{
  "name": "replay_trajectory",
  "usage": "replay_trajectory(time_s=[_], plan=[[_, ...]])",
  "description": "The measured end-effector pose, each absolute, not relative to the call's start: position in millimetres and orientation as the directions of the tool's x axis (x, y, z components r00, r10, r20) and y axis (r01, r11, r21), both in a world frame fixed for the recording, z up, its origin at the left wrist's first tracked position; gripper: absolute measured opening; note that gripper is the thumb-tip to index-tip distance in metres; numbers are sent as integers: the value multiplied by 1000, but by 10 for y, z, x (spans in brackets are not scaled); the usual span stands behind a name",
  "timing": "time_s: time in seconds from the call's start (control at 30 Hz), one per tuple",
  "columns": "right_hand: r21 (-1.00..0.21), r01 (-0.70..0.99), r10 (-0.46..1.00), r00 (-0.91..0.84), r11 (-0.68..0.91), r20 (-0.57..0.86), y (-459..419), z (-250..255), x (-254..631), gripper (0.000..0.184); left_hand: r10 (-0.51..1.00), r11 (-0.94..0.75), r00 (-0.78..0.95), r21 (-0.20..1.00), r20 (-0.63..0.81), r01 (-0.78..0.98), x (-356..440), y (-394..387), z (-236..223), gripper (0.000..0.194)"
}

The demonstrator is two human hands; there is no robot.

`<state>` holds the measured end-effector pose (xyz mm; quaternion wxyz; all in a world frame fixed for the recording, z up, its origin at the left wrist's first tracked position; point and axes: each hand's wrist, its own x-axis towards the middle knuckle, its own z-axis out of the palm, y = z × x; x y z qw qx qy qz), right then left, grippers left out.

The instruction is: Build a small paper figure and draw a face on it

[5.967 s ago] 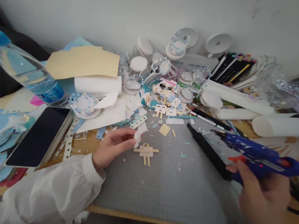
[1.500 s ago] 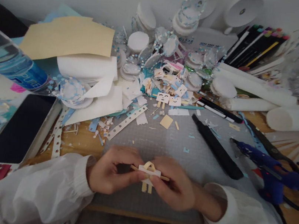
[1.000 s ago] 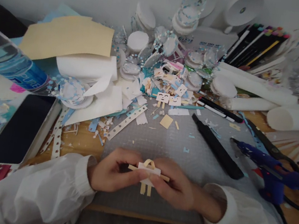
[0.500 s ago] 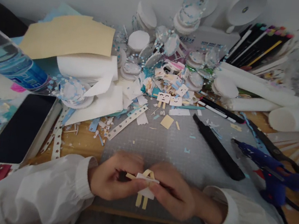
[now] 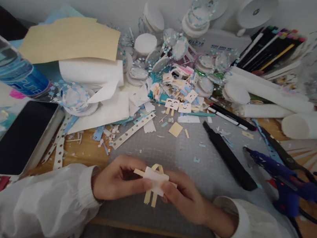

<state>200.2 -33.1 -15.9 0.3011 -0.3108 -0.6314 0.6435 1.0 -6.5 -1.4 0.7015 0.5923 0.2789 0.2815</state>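
1. At the lower centre of the frame, the left hand [image 5: 121, 180] and right hand [image 5: 187, 197] pinch one small paper figure [image 5: 156, 176] between thumbs and fingers, its pale-yellow loop uppermost and two strip legs hanging below.
2. Even thumb pressure would probably hold its white body flat; the thin side strips look easily bent, so a light touch there seems wise.
3. At the right, a blue glue gun [image 5: 295, 181] lies on its side; its small red light suggests power, so the nozzle deserves clearance.
4. Farther up the centre, two face-drawn paper squares [image 5: 171, 104] edge a pile of paper pieces [image 5: 178, 83].
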Motion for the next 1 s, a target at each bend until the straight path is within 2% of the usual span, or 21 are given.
replay_trajectory(time_s=[0.13, 0.23, 0.4, 0.5, 0.7, 0.93, 1.0], plan=[[-989, -16, 769, -627, 149, 126, -334, -157, 1990, 27, 713, 142, 699, 988, -55, -67, 18, -52, 50, 27], [-971, 50, 764, -627, 232, 150, -340, -143, 1987, 20, 698, 119, 715, 990, -32, -72, 28, -46, 53, 29], [-942, 47, 736, -637, 331, 227, -349, -110, 1983, 25, 677, 58, 736, 995, 21, -83, 43, -55, 7, 32], [-958, 45, 738, -648, 283, 187, -355, -92, 1988, 30, 657, 75, 754, 994, 9, -78, 45, -57, -4, 33], [-997, 36, 753, -653, -75, -80, -344, -70, 1996, 43, 658, 225, 747, 972, -98, -71, 36, -57, -30, 34], [-996, -25, 803, -593, -89, -57, -352, -125, 1981, 42, 659, 332, 742, 933, -122, -141, 81, -75, -21, 15], [-995, -41, 812, -582, -90, -49, -355, -130, 1983, 44, 673, 358, 724, 923, -149, -142, 76, -79, -22, 15]])
